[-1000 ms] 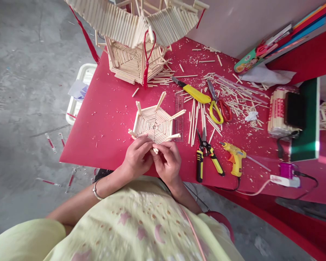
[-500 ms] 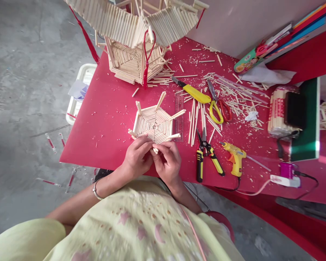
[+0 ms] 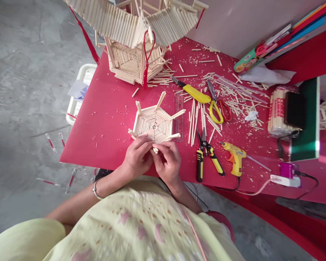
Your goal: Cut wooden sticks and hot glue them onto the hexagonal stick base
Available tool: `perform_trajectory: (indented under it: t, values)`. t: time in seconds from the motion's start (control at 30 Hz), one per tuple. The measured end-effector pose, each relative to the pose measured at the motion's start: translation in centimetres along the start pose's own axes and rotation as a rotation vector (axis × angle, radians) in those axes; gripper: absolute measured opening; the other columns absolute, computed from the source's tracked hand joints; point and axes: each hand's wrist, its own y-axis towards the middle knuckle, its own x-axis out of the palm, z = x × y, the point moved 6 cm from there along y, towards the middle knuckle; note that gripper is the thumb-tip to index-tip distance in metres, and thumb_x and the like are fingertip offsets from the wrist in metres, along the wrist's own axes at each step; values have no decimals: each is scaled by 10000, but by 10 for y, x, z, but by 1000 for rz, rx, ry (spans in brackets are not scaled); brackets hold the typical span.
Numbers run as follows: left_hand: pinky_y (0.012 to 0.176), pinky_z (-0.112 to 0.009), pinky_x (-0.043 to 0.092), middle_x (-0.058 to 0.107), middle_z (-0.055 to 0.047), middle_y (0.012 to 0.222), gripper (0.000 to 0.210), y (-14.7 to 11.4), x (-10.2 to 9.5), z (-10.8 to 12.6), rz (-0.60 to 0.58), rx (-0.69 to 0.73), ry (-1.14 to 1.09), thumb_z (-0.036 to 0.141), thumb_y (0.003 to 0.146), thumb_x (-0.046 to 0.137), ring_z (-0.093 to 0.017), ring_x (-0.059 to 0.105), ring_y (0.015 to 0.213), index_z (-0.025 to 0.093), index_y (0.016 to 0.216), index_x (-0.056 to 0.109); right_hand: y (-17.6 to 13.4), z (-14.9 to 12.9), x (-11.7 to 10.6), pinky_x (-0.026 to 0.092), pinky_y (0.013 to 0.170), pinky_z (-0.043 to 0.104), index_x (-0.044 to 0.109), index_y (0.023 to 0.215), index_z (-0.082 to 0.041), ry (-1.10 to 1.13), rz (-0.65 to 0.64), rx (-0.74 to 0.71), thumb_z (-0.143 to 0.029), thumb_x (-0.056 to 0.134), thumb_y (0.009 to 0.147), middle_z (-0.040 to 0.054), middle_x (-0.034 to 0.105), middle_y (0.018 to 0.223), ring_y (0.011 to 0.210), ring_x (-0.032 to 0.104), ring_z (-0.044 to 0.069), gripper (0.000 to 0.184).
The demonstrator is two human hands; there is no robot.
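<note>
A hexagonal base of pale wooden sticks point(image 3: 153, 122), with posts sticking out at its corners, lies on the red table point(image 3: 108, 108). My left hand point(image 3: 137, 156) and my right hand point(image 3: 167, 161) meet at its near edge. Both pinch a short wooden stick point(image 3: 155, 150) held against the near corner of the hexagon. A thin bracelet sits on my left wrist.
A tall stick pagoda point(image 3: 136, 40) with red tassels stands at the back. To the right lie a ruler point(image 3: 179, 116), yellow utility knife point(image 3: 194, 93), scissors point(image 3: 218, 108), yellow-handled cutters point(image 3: 205, 156), a glue gun point(image 3: 235, 157), loose sticks and a stick bundle point(image 3: 278, 110).
</note>
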Motion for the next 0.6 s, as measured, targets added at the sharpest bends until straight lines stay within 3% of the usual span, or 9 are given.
perform_trajectory:
  t: [0.6]
  values:
    - [924, -405, 607, 695, -80, 939, 204, 1, 0, 1, -1, -7, -3, 72, 877, 542, -208, 676, 911, 198, 1010, 630, 0, 0, 1, 614, 783, 344, 701, 1205, -295, -40, -10, 4, -222, 690, 979, 48, 652, 1005, 902, 677, 178, 238]
